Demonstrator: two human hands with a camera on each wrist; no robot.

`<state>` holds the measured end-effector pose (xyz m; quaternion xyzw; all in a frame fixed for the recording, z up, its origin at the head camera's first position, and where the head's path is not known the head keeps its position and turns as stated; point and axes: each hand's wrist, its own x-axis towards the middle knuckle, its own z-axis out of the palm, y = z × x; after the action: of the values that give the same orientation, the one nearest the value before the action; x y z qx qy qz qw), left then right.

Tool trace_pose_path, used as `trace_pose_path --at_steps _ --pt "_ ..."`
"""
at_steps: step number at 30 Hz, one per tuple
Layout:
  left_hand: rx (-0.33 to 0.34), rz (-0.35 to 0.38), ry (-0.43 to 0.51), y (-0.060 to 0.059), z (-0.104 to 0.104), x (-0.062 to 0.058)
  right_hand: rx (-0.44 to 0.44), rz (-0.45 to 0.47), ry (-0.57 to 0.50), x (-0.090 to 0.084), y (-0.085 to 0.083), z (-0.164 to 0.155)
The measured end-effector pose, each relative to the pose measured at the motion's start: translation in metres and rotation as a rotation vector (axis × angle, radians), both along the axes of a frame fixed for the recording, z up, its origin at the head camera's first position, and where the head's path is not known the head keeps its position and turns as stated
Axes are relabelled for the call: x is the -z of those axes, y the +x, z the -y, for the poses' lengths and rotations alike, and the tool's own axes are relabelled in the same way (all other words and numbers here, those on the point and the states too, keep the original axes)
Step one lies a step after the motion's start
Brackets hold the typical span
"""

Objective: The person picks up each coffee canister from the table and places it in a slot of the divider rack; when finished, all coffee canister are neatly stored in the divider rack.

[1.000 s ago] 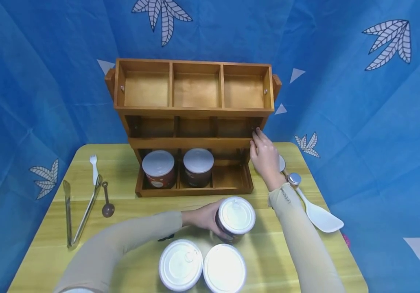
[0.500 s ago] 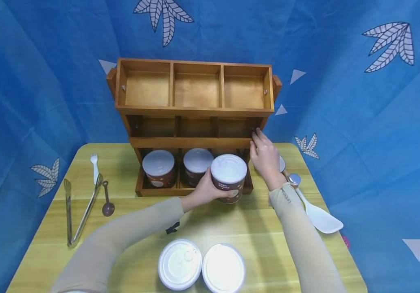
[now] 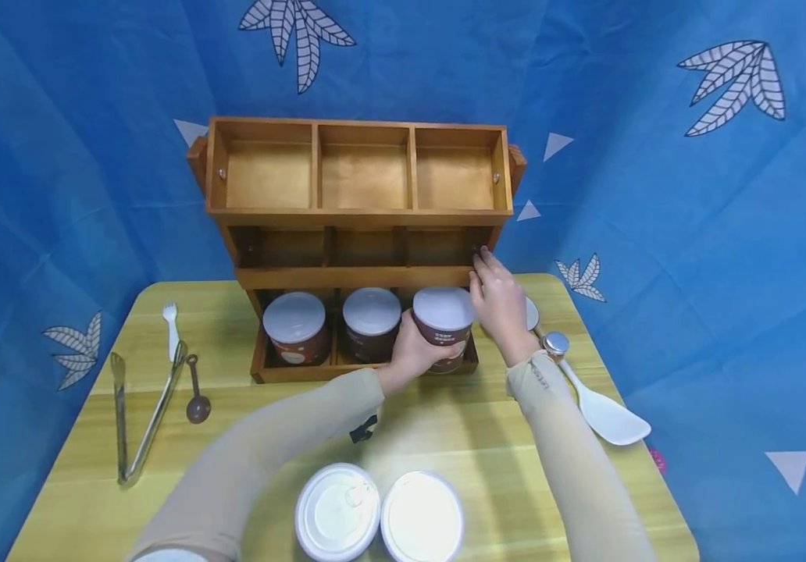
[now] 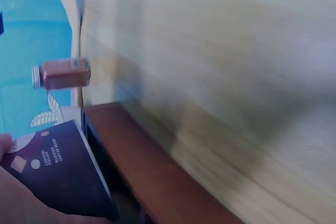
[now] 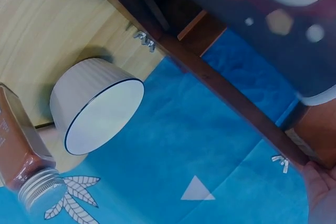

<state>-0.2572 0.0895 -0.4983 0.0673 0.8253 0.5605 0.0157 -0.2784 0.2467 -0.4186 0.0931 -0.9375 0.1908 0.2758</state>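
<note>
My left hand (image 3: 417,349) grips a dark coffee can (image 3: 443,308) with a white lid, fingers and thumb round its side. The can stands in the right compartment of the bottom tier of a wooden rack (image 3: 361,276), tilted close over the front rail. In the left wrist view, the printed coffee can (image 4: 63,177) shows just behind the reddish-brown rail (image 4: 157,166). With my right hand (image 3: 500,300), I hold the rack's right side at the middle tier. Two more lidded cans, one red (image 3: 295,328) and one dark (image 3: 372,324), occupy the left and middle bottom compartments.
Two white-lidded cans (image 3: 337,511) stand at the table's front. Tongs (image 3: 139,437), a white fork (image 3: 172,332) and a brown scoop (image 3: 197,402) lie left. On the right are a white bowl (image 5: 100,108), a jar with a metal cap (image 5: 23,148) and a white spatula (image 3: 614,414).
My left hand has carried the coffee can from near the front cans forward into the rack's right bottom compartment. My right hand has kept its place on the rack's side.
</note>
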Motion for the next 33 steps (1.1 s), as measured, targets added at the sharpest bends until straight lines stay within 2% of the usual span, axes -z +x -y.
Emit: trace_pose_path --at_steps 4,9,15,20,29,33 --pt "-0.038 0.040 -0.032 -0.009 -0.008 -0.003 0.006 0.002 0.001 0.000 0.001 0.001" --pt "-0.126 0.074 -0.070 -0.018 -0.016 -0.001 0.010 -0.001 0.005 0.001 0.001 0.002" --pt "-0.210 0.049 -0.068 -0.027 -0.020 0.008 0.006 0.001 0.008 0.003 0.001 0.005" --pt "-0.198 0.034 -0.084 -0.028 -0.020 0.018 0.007 -0.012 0.008 0.004 0.000 0.006" --pt "-0.149 0.070 -0.076 -0.028 -0.018 0.041 0.009 -0.035 -0.010 0.006 0.000 0.002" --pt "-0.143 0.058 -0.072 -0.029 -0.019 0.049 0.008 -0.038 -0.011 0.005 0.000 0.001"
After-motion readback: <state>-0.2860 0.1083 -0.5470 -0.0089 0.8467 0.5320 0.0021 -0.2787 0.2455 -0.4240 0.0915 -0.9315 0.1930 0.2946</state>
